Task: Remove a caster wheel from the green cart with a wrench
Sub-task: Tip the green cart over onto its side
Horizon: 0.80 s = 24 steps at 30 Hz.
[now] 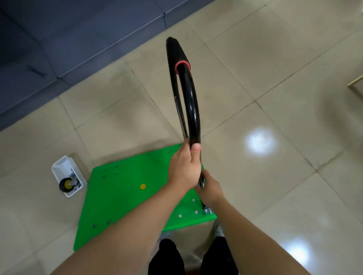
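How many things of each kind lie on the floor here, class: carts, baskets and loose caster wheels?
Green cart: 1
White basket: 1
Loose caster wheel, lying in the basket: 1
Total: 3

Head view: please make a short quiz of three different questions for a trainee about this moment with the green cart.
1. True or false: the left hand grips the black handle of the green cart.
2. Where does the loose caster wheel lie?
A. on the cart's deck
B. in the white basket on the floor
C. in the right hand
3. Fill in: the round sticker on the cart's deck is ____ in colour.

Key: 1 true; 2 B; 3 yellow.
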Tool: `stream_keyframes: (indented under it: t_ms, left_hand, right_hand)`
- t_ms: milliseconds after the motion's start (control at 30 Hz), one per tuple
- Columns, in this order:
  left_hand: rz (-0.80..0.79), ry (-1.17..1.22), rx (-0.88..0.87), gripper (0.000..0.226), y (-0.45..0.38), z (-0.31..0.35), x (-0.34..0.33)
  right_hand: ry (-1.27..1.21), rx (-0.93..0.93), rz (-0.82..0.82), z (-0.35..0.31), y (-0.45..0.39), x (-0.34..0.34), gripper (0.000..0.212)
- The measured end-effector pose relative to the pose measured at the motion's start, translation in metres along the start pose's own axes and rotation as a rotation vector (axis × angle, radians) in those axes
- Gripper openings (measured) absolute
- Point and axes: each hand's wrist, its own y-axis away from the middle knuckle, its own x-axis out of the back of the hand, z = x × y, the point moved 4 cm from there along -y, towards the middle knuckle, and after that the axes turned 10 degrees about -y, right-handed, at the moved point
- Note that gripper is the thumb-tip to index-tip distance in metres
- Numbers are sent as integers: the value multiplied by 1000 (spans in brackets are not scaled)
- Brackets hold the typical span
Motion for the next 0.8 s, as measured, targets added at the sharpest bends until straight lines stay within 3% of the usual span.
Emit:
stream_keyframes:
  t_ms: [167,400,533,667,800]
  left_hand:
    - [-80,-74,-15,37,-8,2,4]
    - [-119,-8,12,41,-19,13,-7]
    - [-157,-145,-42,40,-40,11,-11]
    - [-216,-217,-131,44,-41,-29,-29]
    - [-303,-240,-109,49,-13,-101,-55]
  right_hand:
    - [108,-15,132,-2,-5,-11,32]
    - [223,-43,129,-11,-5,2,36]
    - [247,-71,137,-22,-16,7,38]
    - [284,-83,148,-34,-33,14,36]
    - [330,-66,178,-46,-50,16,43]
